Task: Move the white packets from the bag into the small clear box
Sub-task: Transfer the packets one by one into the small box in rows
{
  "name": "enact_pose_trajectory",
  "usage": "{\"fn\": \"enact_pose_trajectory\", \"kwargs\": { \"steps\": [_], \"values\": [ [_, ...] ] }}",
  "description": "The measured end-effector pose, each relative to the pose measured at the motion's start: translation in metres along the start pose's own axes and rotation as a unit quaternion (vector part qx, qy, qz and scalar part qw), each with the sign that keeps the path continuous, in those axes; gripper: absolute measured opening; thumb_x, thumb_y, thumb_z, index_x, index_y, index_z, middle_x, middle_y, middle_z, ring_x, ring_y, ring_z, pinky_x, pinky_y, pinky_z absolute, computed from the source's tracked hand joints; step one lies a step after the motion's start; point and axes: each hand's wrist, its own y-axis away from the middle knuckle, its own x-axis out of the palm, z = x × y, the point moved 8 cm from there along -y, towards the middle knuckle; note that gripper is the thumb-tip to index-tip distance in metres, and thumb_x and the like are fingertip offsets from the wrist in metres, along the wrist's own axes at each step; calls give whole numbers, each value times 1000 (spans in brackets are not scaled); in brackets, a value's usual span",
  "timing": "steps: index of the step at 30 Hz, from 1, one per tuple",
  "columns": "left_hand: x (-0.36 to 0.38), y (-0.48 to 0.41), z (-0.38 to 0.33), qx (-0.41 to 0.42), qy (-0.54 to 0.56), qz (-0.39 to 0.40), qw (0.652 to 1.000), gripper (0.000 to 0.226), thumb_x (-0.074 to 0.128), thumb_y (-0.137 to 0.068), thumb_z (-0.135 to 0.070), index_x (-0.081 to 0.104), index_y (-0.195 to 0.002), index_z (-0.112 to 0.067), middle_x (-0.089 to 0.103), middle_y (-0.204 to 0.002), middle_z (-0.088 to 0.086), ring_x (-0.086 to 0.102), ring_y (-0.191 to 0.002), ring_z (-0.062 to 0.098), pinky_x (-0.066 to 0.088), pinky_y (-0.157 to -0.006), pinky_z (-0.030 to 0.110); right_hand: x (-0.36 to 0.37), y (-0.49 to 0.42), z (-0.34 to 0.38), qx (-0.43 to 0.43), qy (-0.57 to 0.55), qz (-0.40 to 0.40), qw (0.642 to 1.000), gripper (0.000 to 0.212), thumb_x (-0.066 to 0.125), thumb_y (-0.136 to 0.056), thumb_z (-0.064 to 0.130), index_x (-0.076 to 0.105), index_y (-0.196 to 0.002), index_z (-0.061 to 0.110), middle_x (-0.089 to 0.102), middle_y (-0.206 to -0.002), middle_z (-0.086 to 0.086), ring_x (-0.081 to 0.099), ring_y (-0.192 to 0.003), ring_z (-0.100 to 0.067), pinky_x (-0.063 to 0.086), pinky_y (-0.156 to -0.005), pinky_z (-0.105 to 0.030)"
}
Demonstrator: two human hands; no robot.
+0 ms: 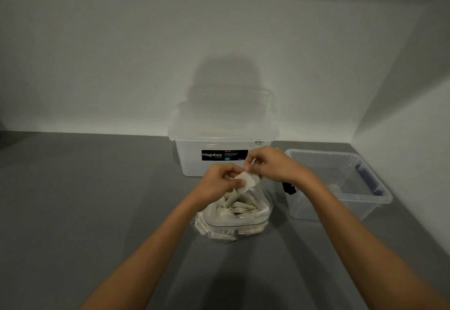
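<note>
1. The small clear box (386, 196) stood open on the right of the grey table (97, 200), well apart from both hands. We could see no packet in it, so we judged the task barely begun.
2. The bag (231, 222) sat open in front of us, just left of the box. It held a heap of white packets (241, 206), so nearly all the moving remained to be done.
3. Our left hand (219, 183) hovered directly above the bag's mouth, its fingers and thumb curled round one side of a lifted packet.
4. Our right hand (272, 163) met it from the other side, its fingertips pinched at the packet's upper corner. The blur kept us from telling exactly how they gripped.
5. The lifted packet (247, 182) hung between the two hands, clear of the heap below. It had not yet been carried right toward the box.
</note>
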Motion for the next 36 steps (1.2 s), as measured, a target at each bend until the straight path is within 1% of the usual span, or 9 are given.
{"fn": "enact_pose_trajectory", "kwargs": {
  "steps": [5, 11, 13, 18, 22, 25, 31, 34, 36],
  "values": [
    [-6, 10, 18, -82, 218, -37, 972, 26, 70, -82, -3, 65, -107, 0, 67, -89, 11, 68, -75, 14, 57, -67, 22, 5, 2, -14, 39, -123, -26, 991, 14, 59, -94, 26, 69, -95, 16, 71, -83, 1, 67, -66, -10, 53, -65, -18],
    [-6, 18, 19, -98, 267, -45, 958, 18, 67, -84, -3, 63, -101, -1, 68, -89, 14, 68, -73, 17, 59, -70, 27, 13, 7, -11, 26, -207, -42, 977, 10, 65, -89, 15, 72, -95, 10, 73, -83, -7, 67, -66, -9, 47, -61, -13],
    [-3, 20, 18, -110, 302, -30, 946, 15, 63, -88, -9, 61, -102, -3, 68, -97, 17, 69, -83, 21, 59, -76, 32, 11, 7, -6, 11, -229, -53, 972, 9, 66, -88, 13, 72, -94, 11, 72, -82, -4, 66, -67, -7, 47, -62, -13],
    [1, 22, 12, -141, 384, 54, 911, 42, 49, -95, -41, 60, -119, -9, 67, -117, 14, 64, -110, 28, 46, -100, 47, 10, 4, 8, -19, -301, -23, 953, 11, 64, -90, 12, 70, -99, 9, 69, -83, 6, 64, -70, 2, 48, -64, -11],
    [-6, 24, 16, -135, 375, 56, 915, 39, 67, -80, -16, 59, -117, -8, 71, -103, 10, 69, -93, 19, 53, -90, 37, 17, -2, 10, -31, -263, -4, 964, 9, 65, -90, 17, 71, -96, 20, 67, -82, 12, 59, -70, 6, 48, -64, -12],
    [-14, 25, 25, -146, 342, 38, 928, 39, 69, -78, -7, 62, -116, -11, 69, -94, 8, 66, -85, 18, 56, -79, 30, 24, -10, 3, -22, -247, -18, 968, 16, 65, -88, 12, 70, -98, 23, 66, -82, 2, 59, -68, -2, 48, -63, -15],
    [-31, 30, 45, -172, 320, -30, 931, 12, 61, -88, -3, 65, -98, -8, 68, -90, 9, 66, -81, 17, 57, -75, 27, 78, -24, -44, 40, -11, 23, 999, 26, 67, -82, 3, 69, -106, 14, 62, -93, -4, 60, -82, -15, 43, -64, -15],
    [-34, 30, 47, -175, 312, -42, 933, 4, 61, -88, -7, 63, -88, -10, 67, -87, 8, 68, -75, 16, 58, -71, 26, 92, -25, -58, 66, 3, 23, 998, 15, 70, -82, 12, 70, -97, 11, 63, -88, -5, 61, -79, -20, 39, -55, -14],
    [-39, 31, 48, -179, 288, -56, 939, 2, 62, -89, -12, 62, -88, -10, 66, -89, 8, 66, -78, 16, 57, -74, 27, 83, -25, -57, 67, -32, 2, 997, 9, 68, -83, 14, 71, -91, 10, 68, -86, -7, 62, -78, -20, 44, -60, -18]
  ]
}}
